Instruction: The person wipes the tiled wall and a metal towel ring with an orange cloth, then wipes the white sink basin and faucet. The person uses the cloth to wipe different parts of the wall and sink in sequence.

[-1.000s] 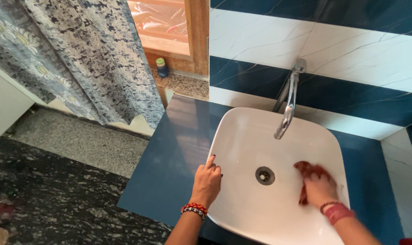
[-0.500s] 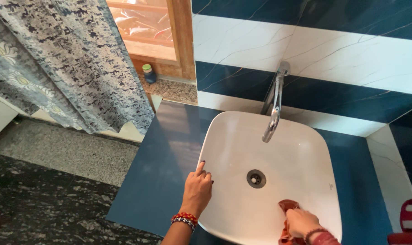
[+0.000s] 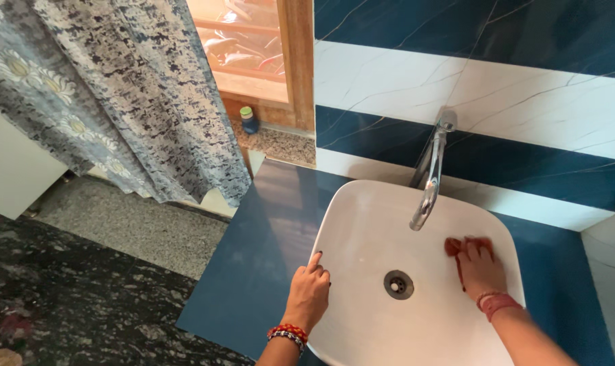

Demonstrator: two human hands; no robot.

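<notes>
hanging left of the basin (image 3: 361, 203), a grey patterned curtain (image 3: 138, 102) drapes over a speckled stone floor (image 3: 84, 271), and behind it a wooden window frame (image 3: 297, 61) stands above a granite sill where a small blue bottle (image 3: 249, 120) with a green cap sits, well apart from the basin. the white basin rests on a dark blue counter (image 3: 253, 257). the left hand (image 3: 309, 293) lies on the basin's left rim, fingers loosely curled and forefinger stretched out, holding nothing; beaded bracelets (image 3: 288, 334) ring its wrist. near the basin's middle is the round metal drain (image 3: 398, 284), and above it a chrome tap (image 3: 429, 173) arches out from the blue and white marble tiles (image 3: 510, 102). inside the basin, right of the drain, the right hand (image 3: 480, 270) presses flat with fingers spread narrow on a red-brown cloth (image 3: 456, 245), which lies against the inner right wall below the tap's spout; a red band (image 3: 498, 304) wraps that wrist.
</notes>
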